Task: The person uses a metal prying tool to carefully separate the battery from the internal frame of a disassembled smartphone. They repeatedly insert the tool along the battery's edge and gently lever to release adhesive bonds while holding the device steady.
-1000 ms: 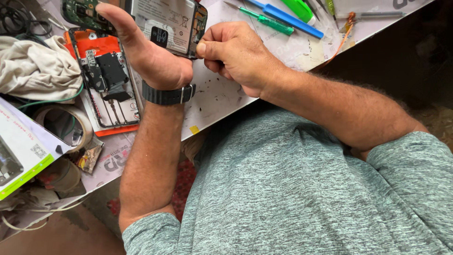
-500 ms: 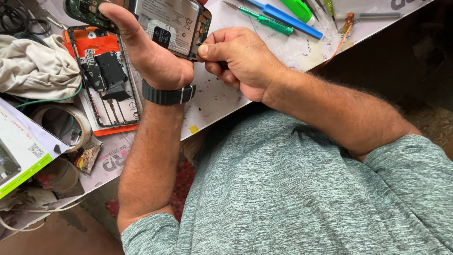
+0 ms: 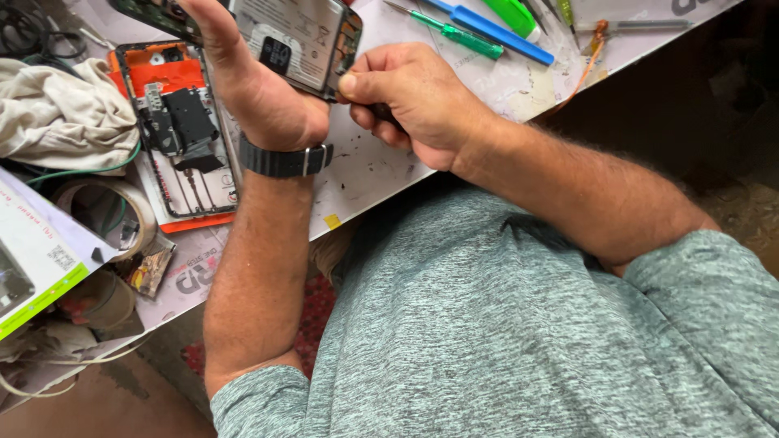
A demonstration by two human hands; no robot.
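My left hand (image 3: 256, 89), with a black watch on the wrist, grips an opened phone (image 3: 304, 40) with its back removed, held above the white worktop (image 3: 365, 170). My right hand (image 3: 414, 97) is closed around a dark tool handle (image 3: 381, 112) and presses against the phone's lower right edge. The tool's tip is hidden behind my fingers.
An orange phone frame with exposed parts (image 3: 174, 130) lies left of my left arm. A crumpled white cloth (image 3: 57, 113), a tape roll (image 3: 105, 215) and a white-and-green box (image 3: 36, 259) sit further left. Green (image 3: 454, 34) and blue (image 3: 495, 32) screwdrivers lie at the top.
Both hands and the phone have shifted slightly toward the top of the view. The grip on phone and tool is unchanged.
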